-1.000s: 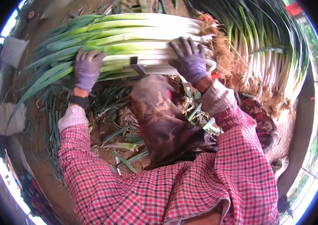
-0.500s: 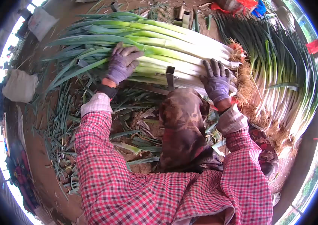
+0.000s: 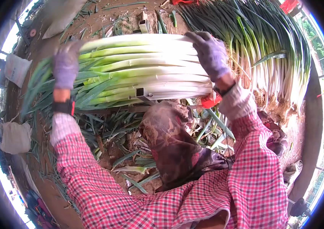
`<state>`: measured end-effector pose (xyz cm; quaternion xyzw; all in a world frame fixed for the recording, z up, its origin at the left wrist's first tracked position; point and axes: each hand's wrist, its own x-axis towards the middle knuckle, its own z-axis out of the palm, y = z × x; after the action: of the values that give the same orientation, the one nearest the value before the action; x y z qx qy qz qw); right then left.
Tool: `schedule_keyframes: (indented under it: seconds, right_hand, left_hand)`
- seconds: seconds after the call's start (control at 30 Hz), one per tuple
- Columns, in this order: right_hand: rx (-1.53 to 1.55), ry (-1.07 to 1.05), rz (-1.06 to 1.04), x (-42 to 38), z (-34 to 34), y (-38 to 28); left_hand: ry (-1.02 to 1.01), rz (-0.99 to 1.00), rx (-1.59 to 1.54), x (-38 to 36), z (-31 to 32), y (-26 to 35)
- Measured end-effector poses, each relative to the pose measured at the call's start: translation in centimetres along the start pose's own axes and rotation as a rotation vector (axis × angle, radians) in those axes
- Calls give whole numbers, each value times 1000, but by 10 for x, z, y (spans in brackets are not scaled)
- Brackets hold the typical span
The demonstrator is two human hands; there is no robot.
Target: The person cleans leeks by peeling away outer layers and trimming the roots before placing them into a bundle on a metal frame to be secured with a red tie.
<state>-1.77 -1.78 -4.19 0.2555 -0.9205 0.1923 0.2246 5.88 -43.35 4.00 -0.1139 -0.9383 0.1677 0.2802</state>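
A thick bundle of large green onions (image 3: 146,70) lies crosswise before me, white ends to the right and green leaves to the left. My left hand (image 3: 66,65), in a purple glove, is over the leafy side, its fingers smeared by motion. At the white end, my gloved right hand (image 3: 210,55) has its fingers curled over the far edge of the stalks. A square metal post (image 3: 140,92) stands at the bundle's near side. Red material (image 3: 210,101) shows under the white end. The roots are mostly hidden behind my right hand and wrist.
Another big pile of green onions (image 3: 269,49) lies to the right, roots toward me. A second metal post (image 3: 143,26) rises beyond the bundle. Leaf scraps (image 3: 131,147) litter the ground around my camouflage-covered knee (image 3: 169,133). Pale sacks (image 3: 15,137) sit at the left.
My left hand has moved left and my right hand up, both to the bundle's far side. The view has shifted, and the onions' roots, visible before, are now largely covered.
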Motion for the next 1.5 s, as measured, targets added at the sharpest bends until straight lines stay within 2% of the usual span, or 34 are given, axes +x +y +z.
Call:
schedule_keyframes:
  seconds: [0.07,0.13,0.2,0.27,0.37,0.47,0.5,0.6,0.63,0.67,0.73,0.77,0.8,0.83,0.87,0.93,0.97,1.0,1.03,1.2,1.23,1.33,1.37,1.47,1.5]
  right_hand:
    - [-57,-65,55,13,16,9]
    - [-131,-216,126,6,50,20]
    - [-192,-335,173,-15,72,29]
    - [-154,-287,105,-20,71,32]
    - [-205,-316,113,-22,66,25]
    - [-245,-334,103,-27,58,16]
    - [-198,-382,142,-25,55,16]
    - [-124,-354,116,-8,70,41]
    - [-160,-261,48,-5,75,41]
    - [-138,-263,29,-8,76,41]
    - [31,-371,50,-11,93,64]
    - [118,-303,-1,-13,87,62]
    - [-9,-520,14,0,68,47]
    - [-53,-579,72,3,56,28]
    - [-144,-640,177,8,65,21]
    - [39,-518,120,16,74,-9]
    - [-53,-525,75,12,89,-23]
    - [-147,-530,39,3,107,-34]
    - [-180,-405,38,-4,110,-41]
    - [-155,-421,36,0,104,-42]
    - [-158,-409,30,-1,104,-43]
    - [-149,-433,62,0,101,-44]
    - [-156,-432,61,0,101,-44]
    - [-156,-432,56,0,104,-45]
    - [-148,-429,55,0,104,-44]
  left_hand:
    - [0,45,-52,27,32,-17]
    - [-529,-42,182,47,80,13]
    - [-641,-62,71,26,110,33]
    - [-301,-20,-377,-9,118,34]
    - [-388,-40,-513,-11,119,28]
    - [-451,-159,-494,-7,116,39]
    - [-331,-115,-444,-10,117,43]
    - [-272,-138,-380,-11,112,55]
    - [-207,-84,-353,-8,108,58]
    - [-214,-140,-394,-8,104,64]
    - [-249,-137,-292,-8,113,69]
    - [-241,-107,-238,-11,119,70]
    - [-149,-133,-219,-21,136,71]
    - [-395,-286,-301,-10,89,81]
    - [-377,-276,-279,-13,103,81]
    - [-390,-248,-216,-13,112,81]
    - [-401,-246,-198,-14,114,83]
    - [-399,-254,-203,-14,117,85]
    - [-378,-254,-203,-15,111,87]
    - [-264,-180,-433,-20,108,73]
    - [-271,-193,-535,-20,106,66]
    - [-157,-229,-573,-27,83,59]
    - [-282,-249,-470,-32,68,58]
    - [-451,-272,-189,-50,30,48]
    - [-406,-282,-91,-62,40,40]
